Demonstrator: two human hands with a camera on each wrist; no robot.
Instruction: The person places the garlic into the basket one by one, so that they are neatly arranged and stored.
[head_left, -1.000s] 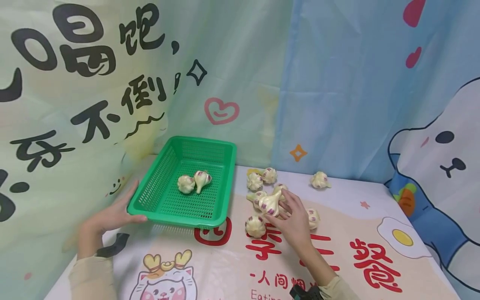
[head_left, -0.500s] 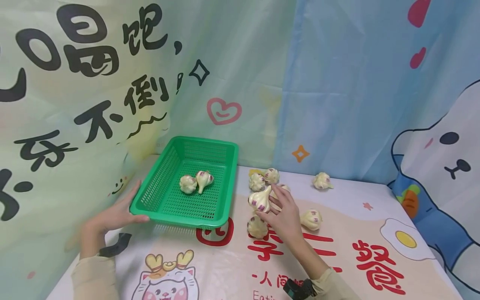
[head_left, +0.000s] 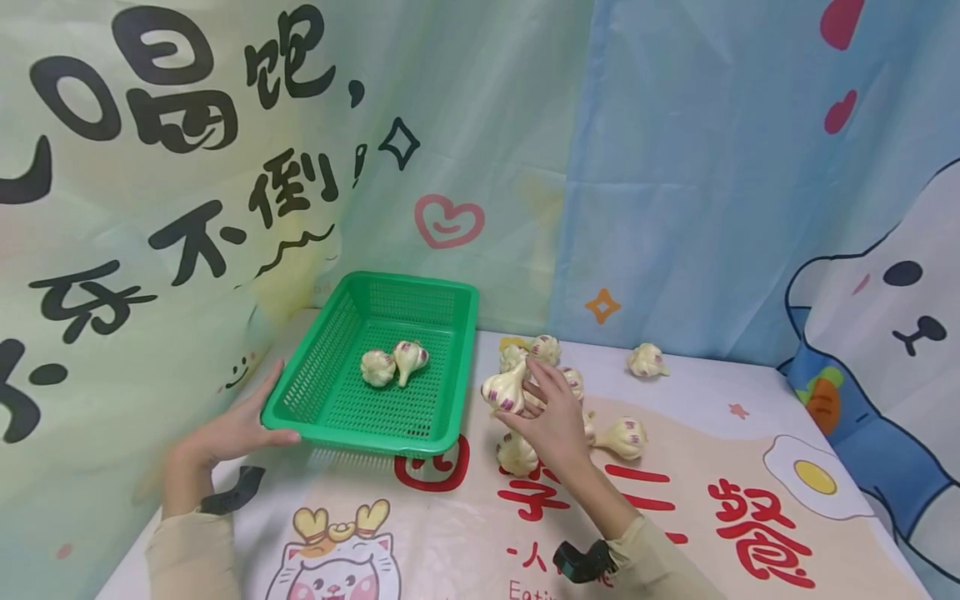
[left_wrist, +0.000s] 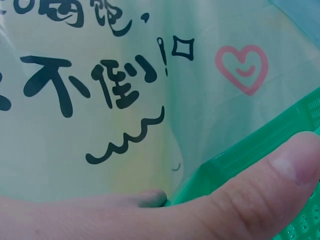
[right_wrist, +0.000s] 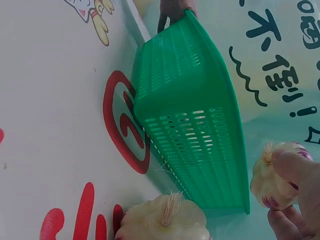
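Note:
My right hand (head_left: 555, 421) holds a garlic bulb (head_left: 504, 392) between thumb and fingers, above the table and right of the green basket (head_left: 360, 443). In the right wrist view the thumb presses the held bulb (right_wrist: 270, 185) near its root end. My left hand (head_left: 238, 423) grips the basket's near-left corner, thumb over the rim. The left wrist view shows that thumb (left_wrist: 265, 185) across the green rim (left_wrist: 260, 135). Inside the basket lie two garlic bulbs, one rounder (head_left: 377, 367) and one with its stem toward me (head_left: 410, 359).
Several loose bulbs lie around my right hand: one in front (head_left: 517, 455), one to the right (head_left: 624, 438), others behind (head_left: 545, 349), some partly hidden. A single bulb (head_left: 647, 360) sits at the back right. A printed curtain (head_left: 675, 183) hangs behind the table (head_left: 450, 542).
My right hand has carried the held garlic bulb leftward and slightly up, closer to the basket. The left hand keeps its grip on the basket, and the two bulbs inside stay put.

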